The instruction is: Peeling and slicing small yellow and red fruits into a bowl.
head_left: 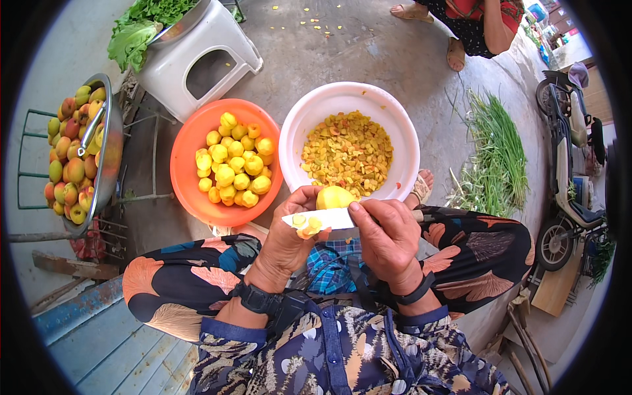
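Observation:
Between the fingers of my left hand (282, 240) is a peeled yellow fruit (334, 197) that looks like a peach. My right hand (393, 236) grips a knife (337, 218), its flat blade lying across in front of the fruit with the tip toward my left hand. A few pieces of peel (308, 226) cling to the blade. Just beyond my hands stands a pale pink basin (404, 148) with a heap of yellow and reddish peelings (349, 150). Left of it, an orange basin (182, 158) holds many peeled yellow fruits (237, 168).
At far left, a metal bowl (116, 148) of unpeeled fruit carries a metal peeler (90, 135). A white plastic stool (168, 69) supports leafy greens (135, 41). Green onions (494, 155) lie on the floor at right, near a parked scooter (567, 178). Another person (484, 23) sits opposite.

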The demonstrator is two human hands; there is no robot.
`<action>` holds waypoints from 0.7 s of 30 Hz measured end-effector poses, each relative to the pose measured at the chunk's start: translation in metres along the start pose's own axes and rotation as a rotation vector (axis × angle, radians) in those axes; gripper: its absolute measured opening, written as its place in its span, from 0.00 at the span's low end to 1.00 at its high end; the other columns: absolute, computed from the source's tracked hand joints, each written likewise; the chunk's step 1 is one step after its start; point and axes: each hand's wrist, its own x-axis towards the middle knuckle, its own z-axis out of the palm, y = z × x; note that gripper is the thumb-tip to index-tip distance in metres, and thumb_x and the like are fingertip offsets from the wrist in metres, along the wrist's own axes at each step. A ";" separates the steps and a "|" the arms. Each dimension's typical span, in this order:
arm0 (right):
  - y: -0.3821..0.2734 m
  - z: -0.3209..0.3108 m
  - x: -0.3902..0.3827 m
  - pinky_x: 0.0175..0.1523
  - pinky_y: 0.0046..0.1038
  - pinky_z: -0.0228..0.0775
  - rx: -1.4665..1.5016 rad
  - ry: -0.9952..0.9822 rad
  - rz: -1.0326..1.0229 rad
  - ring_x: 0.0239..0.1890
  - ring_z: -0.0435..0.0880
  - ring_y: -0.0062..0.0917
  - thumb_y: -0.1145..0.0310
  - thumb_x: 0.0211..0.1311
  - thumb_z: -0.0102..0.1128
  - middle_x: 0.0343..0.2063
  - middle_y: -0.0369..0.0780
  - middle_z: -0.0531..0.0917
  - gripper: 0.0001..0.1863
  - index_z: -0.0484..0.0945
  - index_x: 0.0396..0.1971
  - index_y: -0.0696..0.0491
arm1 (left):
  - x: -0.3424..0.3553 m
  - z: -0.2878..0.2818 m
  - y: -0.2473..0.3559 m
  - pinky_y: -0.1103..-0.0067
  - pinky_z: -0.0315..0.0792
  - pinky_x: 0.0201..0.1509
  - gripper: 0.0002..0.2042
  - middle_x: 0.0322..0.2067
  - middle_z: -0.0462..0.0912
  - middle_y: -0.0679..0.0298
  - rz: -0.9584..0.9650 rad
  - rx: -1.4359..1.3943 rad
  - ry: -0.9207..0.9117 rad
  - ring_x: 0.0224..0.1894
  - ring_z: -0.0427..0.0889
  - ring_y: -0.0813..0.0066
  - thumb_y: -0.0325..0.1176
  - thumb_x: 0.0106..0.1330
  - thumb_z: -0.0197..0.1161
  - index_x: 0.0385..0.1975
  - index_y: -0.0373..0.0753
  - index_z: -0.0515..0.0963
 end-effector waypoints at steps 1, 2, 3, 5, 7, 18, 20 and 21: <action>0.000 0.000 0.000 0.35 0.34 0.75 -0.017 0.011 0.004 0.32 0.84 0.35 0.81 0.44 0.65 0.37 0.44 0.84 0.23 0.86 0.46 0.60 | 0.000 0.001 0.000 0.79 0.88 0.47 0.33 0.53 0.79 0.54 -0.008 -0.006 0.007 0.52 0.84 0.68 0.26 0.54 0.79 0.60 0.31 0.68; 0.000 0.000 0.000 0.35 0.34 0.75 -0.018 0.011 0.004 0.32 0.84 0.35 0.81 0.44 0.65 0.37 0.44 0.84 0.23 0.86 0.46 0.60 | 0.000 0.004 0.001 0.79 0.88 0.47 0.33 0.53 0.79 0.54 -0.009 -0.007 0.006 0.52 0.84 0.68 0.26 0.54 0.79 0.60 0.31 0.68; -0.001 0.000 0.000 0.35 0.35 0.75 -0.028 0.013 0.018 0.32 0.84 0.35 0.81 0.44 0.65 0.37 0.45 0.84 0.23 0.86 0.46 0.60 | -0.001 0.010 0.003 0.76 0.87 0.50 0.33 0.53 0.79 0.54 -0.019 0.022 0.042 0.51 0.85 0.68 0.26 0.55 0.79 0.59 0.31 0.69; 0.000 0.000 0.000 0.35 0.35 0.75 -0.039 0.016 0.030 0.32 0.84 0.36 0.82 0.44 0.65 0.37 0.45 0.84 0.22 0.86 0.45 0.60 | -0.001 0.014 0.006 0.74 0.86 0.52 0.32 0.53 0.79 0.55 -0.028 0.051 0.077 0.51 0.85 0.67 0.27 0.55 0.79 0.59 0.31 0.69; 0.002 0.001 -0.001 0.35 0.35 0.75 -0.040 0.026 0.066 0.32 0.83 0.36 0.82 0.44 0.65 0.36 0.45 0.84 0.22 0.86 0.44 0.60 | -0.001 0.013 0.009 0.68 0.84 0.56 0.29 0.52 0.80 0.56 -0.036 0.105 0.032 0.51 0.85 0.65 0.26 0.58 0.77 0.58 0.33 0.69; 0.016 0.000 -0.007 0.35 0.33 0.75 -0.044 0.070 0.357 0.29 0.82 0.35 0.86 0.49 0.66 0.31 0.44 0.83 0.15 0.86 0.39 0.61 | 0.001 0.017 0.010 0.67 0.77 0.64 0.27 0.59 0.77 0.49 -0.015 0.135 -0.041 0.60 0.79 0.62 0.23 0.58 0.74 0.56 0.40 0.70; 0.013 -0.002 -0.002 0.35 0.32 0.75 0.031 0.106 0.296 0.30 0.83 0.35 0.89 0.46 0.66 0.29 0.43 0.83 0.16 0.86 0.38 0.61 | 0.001 0.019 0.009 0.67 0.75 0.66 0.27 0.60 0.77 0.47 0.002 0.141 -0.022 0.62 0.78 0.62 0.22 0.57 0.73 0.56 0.40 0.70; 0.009 -0.003 -0.001 0.34 0.32 0.75 0.036 0.082 0.232 0.30 0.83 0.35 0.87 0.46 0.66 0.30 0.43 0.83 0.17 0.86 0.39 0.61 | 0.001 0.025 0.009 0.72 0.77 0.64 0.28 0.55 0.79 0.52 0.013 0.110 -0.006 0.59 0.79 0.66 0.21 0.56 0.75 0.56 0.40 0.71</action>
